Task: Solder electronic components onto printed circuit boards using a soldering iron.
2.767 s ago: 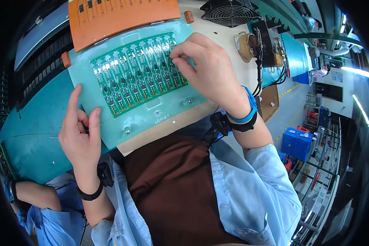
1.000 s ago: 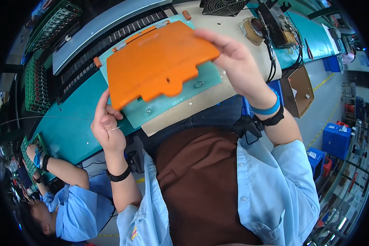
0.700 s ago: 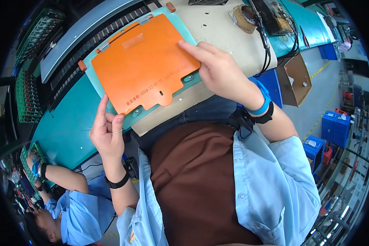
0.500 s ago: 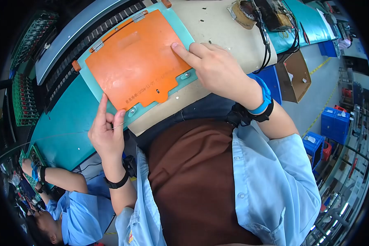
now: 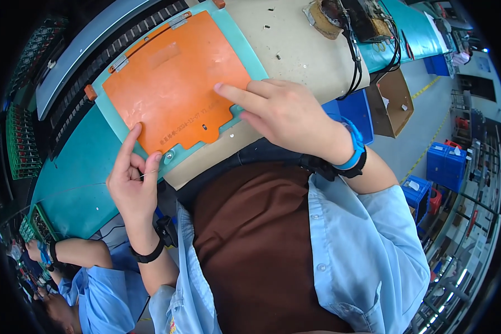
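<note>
An orange hinged cover plate (image 5: 172,83) lies closed over a light green tray-like fixture (image 5: 250,58) on the bench. My left hand (image 5: 133,183) is at the cover's near left corner, its index fingertip on the orange surface and its thumb by the front edge. A thin wire (image 5: 75,191) runs from the left into its curled fingers. My right hand (image 5: 286,114) rests at the cover's right side, index finger stretched onto it and thumb below, with nothing visible in it. A small dark part shows in a hole near the cover's front tab. What lies beneath the cover is hidden.
Behind the fixture runs a dark slotted rail (image 5: 103,69). Several tiny dark parts lie on the beige mat (image 5: 295,61). Dark cables (image 5: 355,61) hang by a block-like device at the far right. A cardboard box (image 5: 392,103) stands beyond. A co-worker (image 5: 103,289) sits at left.
The whole view has shifted slightly left. My right index fingertip has slid along the cover toward its near edge. My left index finger reaches a little further onto the cover.
</note>
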`<state>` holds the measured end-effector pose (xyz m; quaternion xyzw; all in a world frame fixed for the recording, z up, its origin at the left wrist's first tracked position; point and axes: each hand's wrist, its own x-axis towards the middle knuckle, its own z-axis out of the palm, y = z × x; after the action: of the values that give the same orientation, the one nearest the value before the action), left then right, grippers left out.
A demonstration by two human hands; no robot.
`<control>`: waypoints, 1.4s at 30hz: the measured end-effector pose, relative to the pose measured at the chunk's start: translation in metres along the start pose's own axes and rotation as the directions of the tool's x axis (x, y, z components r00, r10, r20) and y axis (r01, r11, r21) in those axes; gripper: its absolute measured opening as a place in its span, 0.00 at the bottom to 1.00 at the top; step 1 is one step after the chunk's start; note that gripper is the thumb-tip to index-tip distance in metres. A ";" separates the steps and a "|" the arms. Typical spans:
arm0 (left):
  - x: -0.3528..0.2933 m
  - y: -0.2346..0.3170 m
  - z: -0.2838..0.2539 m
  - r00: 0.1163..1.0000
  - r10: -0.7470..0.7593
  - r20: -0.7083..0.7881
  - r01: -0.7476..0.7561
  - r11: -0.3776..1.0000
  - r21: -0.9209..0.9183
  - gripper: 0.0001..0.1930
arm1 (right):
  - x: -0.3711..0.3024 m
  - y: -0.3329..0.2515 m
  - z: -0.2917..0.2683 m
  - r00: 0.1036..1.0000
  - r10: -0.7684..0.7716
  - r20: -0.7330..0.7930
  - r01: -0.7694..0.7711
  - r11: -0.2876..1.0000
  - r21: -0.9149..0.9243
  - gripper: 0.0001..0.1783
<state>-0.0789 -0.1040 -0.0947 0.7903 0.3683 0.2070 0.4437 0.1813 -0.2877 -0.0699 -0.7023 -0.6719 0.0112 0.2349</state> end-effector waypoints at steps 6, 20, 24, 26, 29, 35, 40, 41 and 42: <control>0.000 -0.003 0.001 1.000 0.009 -0.003 -0.009 1.000 -0.021 0.32 | 0.002 -0.006 0.022 0.996 0.089 -0.023 -0.091 0.988 -0.126 0.36; -0.019 -0.013 -0.011 0.944 0.329 -0.031 -0.315 0.923 0.220 0.19 | 0.019 -0.019 0.009 0.998 -0.058 0.020 0.058 0.998 -0.005 0.36; -0.022 -0.012 -0.007 0.925 0.380 -0.019 -0.356 0.881 0.313 0.16 | 0.046 -0.053 0.039 0.966 -0.257 -0.031 0.259 0.960 0.104 0.36; -0.020 -0.019 -0.002 0.900 0.432 -0.055 -0.388 0.852 0.352 0.14 | 0.057 -0.065 0.058 0.956 -0.291 0.031 0.289 0.956 0.057 0.35; -0.019 -0.028 -0.009 0.891 0.451 -0.048 -0.401 0.833 0.381 0.12 | 0.072 -0.075 0.068 0.951 -0.298 0.083 0.299 0.954 0.012 0.33; -0.022 -0.029 -0.004 0.852 0.507 -0.129 -0.408 0.799 0.441 0.16 | 0.083 -0.080 0.072 0.963 -0.231 0.140 0.235 0.972 -0.012 0.31; -0.027 -0.030 0.000 0.847 0.511 -0.147 -0.428 0.819 0.382 0.16 | 0.079 -0.076 0.076 0.969 -0.186 0.160 0.180 0.983 0.046 0.32; -0.027 -0.030 0.001 0.836 0.533 -0.130 -0.455 0.807 0.376 0.18 | 0.077 -0.075 0.076 0.970 -0.194 0.144 0.182 0.979 0.091 0.32; -0.028 -0.032 -0.001 0.832 0.532 -0.156 -0.436 0.801 0.410 0.18 | 0.078 -0.079 0.078 0.963 -0.237 0.130 0.224 0.969 0.104 0.32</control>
<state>-0.1104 -0.1145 -0.1220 0.8906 0.2389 0.3469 0.1713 0.0889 -0.1902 -0.0885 -0.6058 -0.7628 0.0629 0.2172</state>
